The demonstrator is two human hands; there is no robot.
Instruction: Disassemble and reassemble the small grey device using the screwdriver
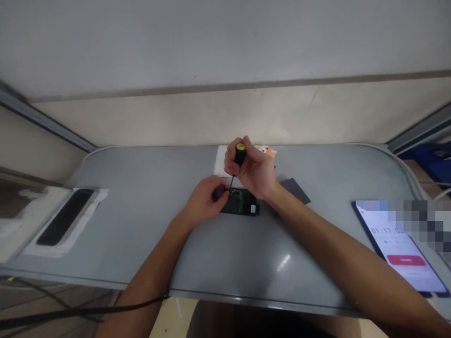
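Note:
A black device with an exposed green circuit board [241,199] lies on the grey table, with a small white label near its right end. My left hand [207,197] is closed on the device's left end, where a dark rounded part shows between thumb and fingers. Gripped in my right hand [252,166] is a screwdriver [240,154] with a black handle and yellow cap. It stands nearly upright, its thin shaft reaching down to the board beside my left fingertips. The exact spot its tip touches is too small to make out.
Behind my hands lies white paper [220,161] with an orange picture beside it. A dark flat panel [295,190] rests right of the device. A tablet with a lit screen [405,239] is at far right, a black slab [66,217] on white paper at left. A cable [88,310] crosses lower left.

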